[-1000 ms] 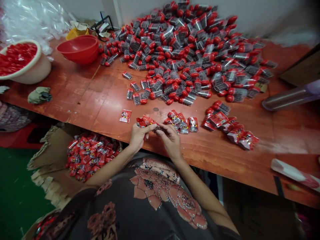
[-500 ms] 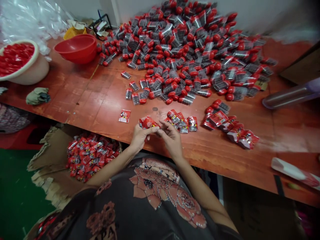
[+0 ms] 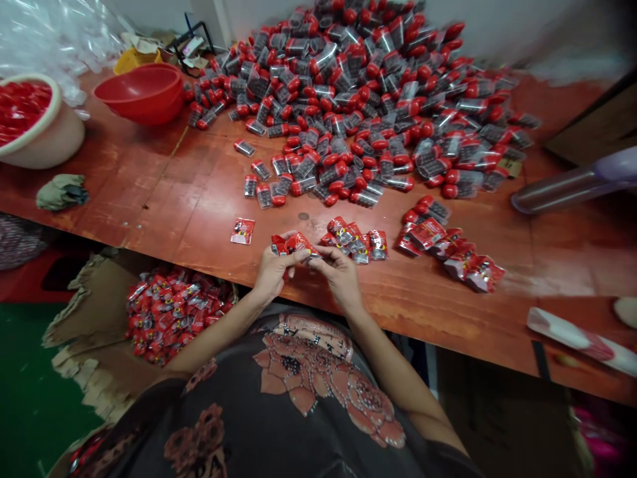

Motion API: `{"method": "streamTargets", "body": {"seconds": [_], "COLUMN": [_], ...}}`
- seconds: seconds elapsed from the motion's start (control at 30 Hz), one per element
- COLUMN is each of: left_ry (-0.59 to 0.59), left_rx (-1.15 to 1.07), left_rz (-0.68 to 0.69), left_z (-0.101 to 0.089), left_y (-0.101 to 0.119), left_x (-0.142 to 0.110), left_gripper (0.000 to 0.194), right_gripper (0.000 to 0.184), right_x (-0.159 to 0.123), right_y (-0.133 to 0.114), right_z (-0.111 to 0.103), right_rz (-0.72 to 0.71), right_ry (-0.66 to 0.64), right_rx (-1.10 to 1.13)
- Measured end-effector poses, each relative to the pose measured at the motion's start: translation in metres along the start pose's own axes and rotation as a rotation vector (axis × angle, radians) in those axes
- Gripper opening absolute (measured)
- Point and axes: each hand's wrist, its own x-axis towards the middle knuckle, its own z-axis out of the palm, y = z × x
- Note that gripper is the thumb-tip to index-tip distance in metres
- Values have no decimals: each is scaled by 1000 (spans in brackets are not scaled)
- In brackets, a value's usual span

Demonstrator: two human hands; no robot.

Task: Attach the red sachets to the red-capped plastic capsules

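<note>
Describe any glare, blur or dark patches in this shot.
Head view: glare streaks the clear plastic bags at top left; head view: a pale sheen lies on the tabletop at right; head view: print on the red packaging in the left hand is too soft to read; head view: the top-right corner falls into darkness.

Pale glare streaks the tabletop (image 3: 428, 299), with deep shadow beneath it.

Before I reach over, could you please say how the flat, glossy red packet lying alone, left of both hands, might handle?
The packet looks thin, so probably light. Its glossy surface may feel slippery. Lying flat, it seems unlikely to roll.
</note>
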Motion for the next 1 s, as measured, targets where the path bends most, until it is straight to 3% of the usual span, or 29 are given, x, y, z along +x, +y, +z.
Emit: {"method": "streamTargets", "body": {"seconds": [0.1,0.27,0.37,0.43,0.53,0.6,0.7,0.83,1.0], "left_ry": [16,5,-18,-54,-113,-111,-46,25,180], "left_rx": [-116,-339,-364,-362,-347,-326,-280,-217,-214], "left_rz": [-66,-282,-332,-337,-286,-241,-155,-27,36], "left_z": [-2,-7,-5,-1,0,-4,-16,-33,-50], "left_y": [4,15,16,14,10,6,2,0,11], "left_x": [7,16,17,16,17,18,19,20,31], "left_gripper": [38,11,15,18,22,23,22,35,33], "right_gripper": [29,34,36,28,22,28,34,39,27], "right_x": [5,19,19,14,12,17,29,43,75], "right_y": [-4,-15,-21,-23,-19,-13,-7,-8,-9], "right_z": [-19,-68,-68,-49,-12,6,16,21,40], "right_rz": [-51,-247,-387,-445,-378,-321,-311,-361,-446], "right_ry": [103,413,523,433,48,-91,-123,-172,-323], "right_rx": [-87,-338,-633,-726,-727,-676,-648,-787,-959]}}
